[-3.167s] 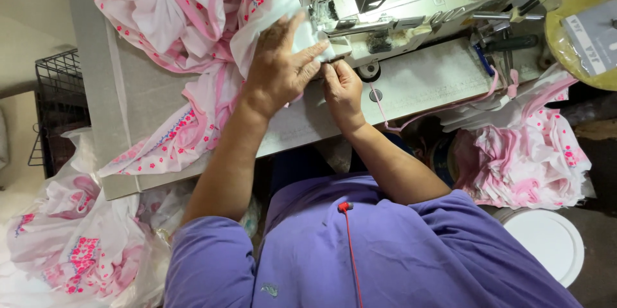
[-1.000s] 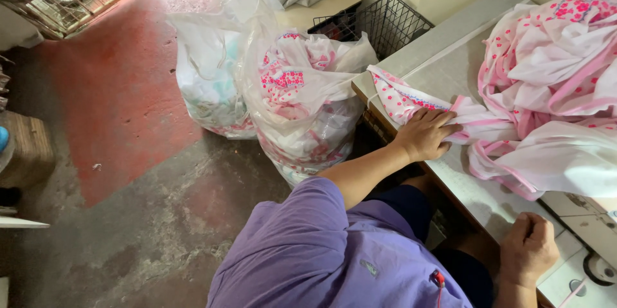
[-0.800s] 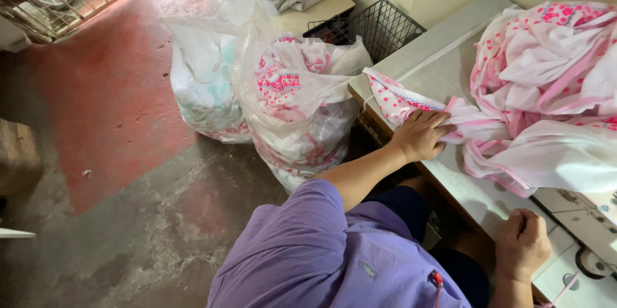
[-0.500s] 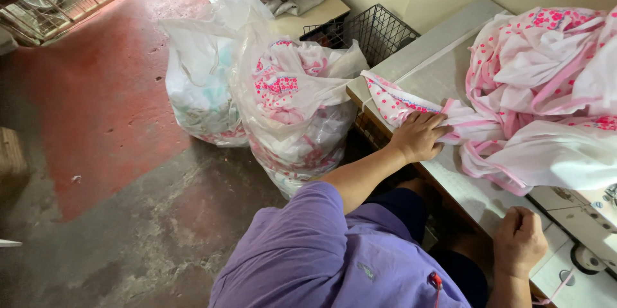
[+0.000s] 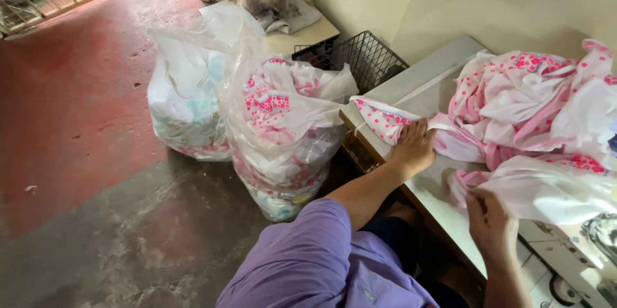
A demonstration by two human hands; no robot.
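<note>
Fingers of left hand (image 5: 414, 147) and right hand (image 5: 491, 221) clenched on pink-dotted fabric (image 5: 514, 108), its length along the table (image 5: 424, 83), tip leftward.

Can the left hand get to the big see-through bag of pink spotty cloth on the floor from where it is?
Probably yes. The left hand rests on the pink dotted cloth at the table's edge, and the clear bag stands right beside that edge with its top open. Nothing lies between them, though the hand would first have to let go.
</note>
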